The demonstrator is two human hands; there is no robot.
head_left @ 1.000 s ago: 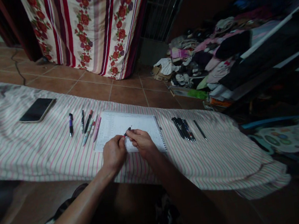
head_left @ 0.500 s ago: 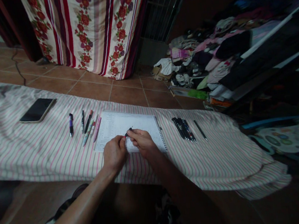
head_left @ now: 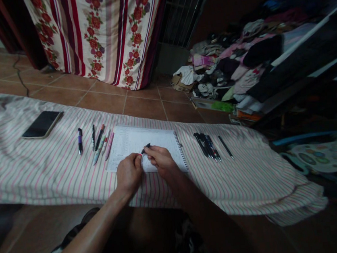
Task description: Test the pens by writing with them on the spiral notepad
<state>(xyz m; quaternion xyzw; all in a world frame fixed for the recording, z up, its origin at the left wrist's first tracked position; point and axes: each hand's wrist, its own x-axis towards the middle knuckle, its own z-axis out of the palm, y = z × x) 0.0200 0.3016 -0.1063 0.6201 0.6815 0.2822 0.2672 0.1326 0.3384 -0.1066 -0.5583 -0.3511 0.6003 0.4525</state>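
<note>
Both hands meet over the near edge of a white spiral notebook (head_left: 146,143) lying on a striped cloth (head_left: 39,169). My left hand (head_left: 128,172) and my right hand (head_left: 161,161) are closed in pinches on a dark pen (head_left: 145,147), whose tip sticks out above my fingers. A row of several pens (head_left: 98,140) lies left of the notebook. A bundle of dark pens (head_left: 207,146) and one single pen (head_left: 225,147) lie to its right.
A dark phone (head_left: 42,124) lies on the cloth at the far left. Beyond the cloth are a tiled floor (head_left: 141,101) and a flowered curtain (head_left: 100,32). A heap of clothes (head_left: 240,61) fills the right side.
My hands stay together on the pen with only small finger movements; the pen's tip has tilted slightly. Nothing else has moved.
</note>
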